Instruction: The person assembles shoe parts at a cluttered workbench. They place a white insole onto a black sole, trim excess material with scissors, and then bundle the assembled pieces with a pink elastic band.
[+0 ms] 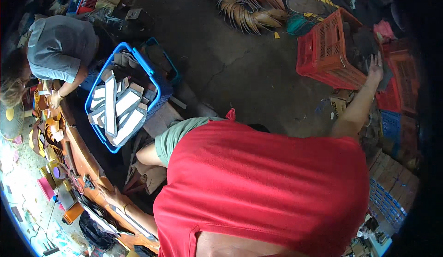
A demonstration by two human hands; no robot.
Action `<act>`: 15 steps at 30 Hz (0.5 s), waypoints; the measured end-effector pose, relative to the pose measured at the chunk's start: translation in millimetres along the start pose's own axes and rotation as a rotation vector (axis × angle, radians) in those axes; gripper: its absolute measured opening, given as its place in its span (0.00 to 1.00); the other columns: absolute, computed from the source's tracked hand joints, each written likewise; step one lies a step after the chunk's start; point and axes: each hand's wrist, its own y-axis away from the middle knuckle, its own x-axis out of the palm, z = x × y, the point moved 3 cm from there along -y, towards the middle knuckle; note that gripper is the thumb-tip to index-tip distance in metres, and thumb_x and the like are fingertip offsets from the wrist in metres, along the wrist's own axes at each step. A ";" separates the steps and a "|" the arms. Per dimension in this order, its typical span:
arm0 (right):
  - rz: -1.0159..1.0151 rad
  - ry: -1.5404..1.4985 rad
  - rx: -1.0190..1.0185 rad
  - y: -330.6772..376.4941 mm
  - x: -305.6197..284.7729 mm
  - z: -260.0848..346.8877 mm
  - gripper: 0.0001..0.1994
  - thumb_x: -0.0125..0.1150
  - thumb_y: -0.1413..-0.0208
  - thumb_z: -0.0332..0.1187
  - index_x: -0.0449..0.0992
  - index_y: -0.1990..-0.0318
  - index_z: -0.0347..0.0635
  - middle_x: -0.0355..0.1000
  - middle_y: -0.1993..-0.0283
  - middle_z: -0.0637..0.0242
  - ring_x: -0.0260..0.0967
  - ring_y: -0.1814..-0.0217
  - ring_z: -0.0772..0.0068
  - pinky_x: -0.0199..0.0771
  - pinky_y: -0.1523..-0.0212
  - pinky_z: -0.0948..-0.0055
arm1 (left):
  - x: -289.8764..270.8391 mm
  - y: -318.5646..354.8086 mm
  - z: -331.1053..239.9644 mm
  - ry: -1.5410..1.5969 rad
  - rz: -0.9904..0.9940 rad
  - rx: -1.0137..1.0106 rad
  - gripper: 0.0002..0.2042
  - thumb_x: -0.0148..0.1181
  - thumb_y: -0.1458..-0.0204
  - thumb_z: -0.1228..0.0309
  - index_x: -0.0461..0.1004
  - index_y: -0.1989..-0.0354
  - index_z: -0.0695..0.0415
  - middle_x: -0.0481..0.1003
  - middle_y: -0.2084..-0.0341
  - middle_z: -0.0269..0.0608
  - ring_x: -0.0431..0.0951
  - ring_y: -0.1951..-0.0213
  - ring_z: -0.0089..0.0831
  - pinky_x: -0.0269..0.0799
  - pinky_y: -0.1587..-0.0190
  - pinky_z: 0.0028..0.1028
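Note:
My right hand (376,68) reaches far out to the right, its fingers stretched and apart. It is at the side of a red plastic crate (330,49), against dark grey flat pieces (364,42) that stick up out of it. Whether the fingers touch them, I cannot tell. On the left, my left hand (110,197) lies on the edge of a long wooden bench (90,158), fingers laid out and holding nothing visible. Near it are a small dark metal tool (88,181) and a pair of scissors (75,183).
A blue basket (152,72) full of white and grey strips stands beside the bench. A co-worker in a grey shirt (62,44) bends over the bench's far end. Brown curved strips (251,8) lie on the floor. More crates (401,72) stand at the right.

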 end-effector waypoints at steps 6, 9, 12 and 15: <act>0.084 -0.023 -0.084 50.8 63.5 19.7 0.24 0.26 0.32 0.28 0.39 0.34 0.16 0.52 0.32 0.36 0.45 0.26 0.47 0.50 0.28 0.48 | 3.8 0.1 4.9 0.006 -0.006 0.010 0.49 0.66 0.65 0.79 0.48 0.29 0.56 0.59 0.37 0.61 0.63 0.38 0.55 0.62 0.37 0.44; 0.123 0.022 -0.148 59.1 83.6 6.4 0.23 0.29 0.32 0.28 0.47 0.39 0.11 0.58 0.37 0.34 0.53 0.30 0.46 0.59 0.32 0.48 | 1.9 7.8 9.1 0.009 -0.003 -0.002 0.49 0.66 0.65 0.79 0.48 0.30 0.56 0.59 0.37 0.61 0.63 0.38 0.55 0.62 0.37 0.44; 0.045 0.187 -0.233 66.4 90.7 -26.7 0.24 0.45 0.36 0.32 0.58 0.42 0.14 0.69 0.45 0.38 0.67 0.40 0.46 0.69 0.39 0.50 | 3.5 9.7 10.6 0.018 -0.003 -0.005 0.48 0.66 0.65 0.79 0.49 0.30 0.56 0.59 0.37 0.61 0.64 0.38 0.55 0.62 0.37 0.44; 0.036 1.039 -0.443 33.2 48.0 -61.8 0.30 0.62 0.46 0.39 0.62 0.38 0.37 0.68 0.41 0.49 0.66 0.41 0.47 0.67 0.41 0.46 | 7.4 9.7 14.8 0.020 0.000 0.000 0.48 0.66 0.65 0.79 0.49 0.30 0.56 0.60 0.37 0.61 0.64 0.38 0.55 0.62 0.37 0.43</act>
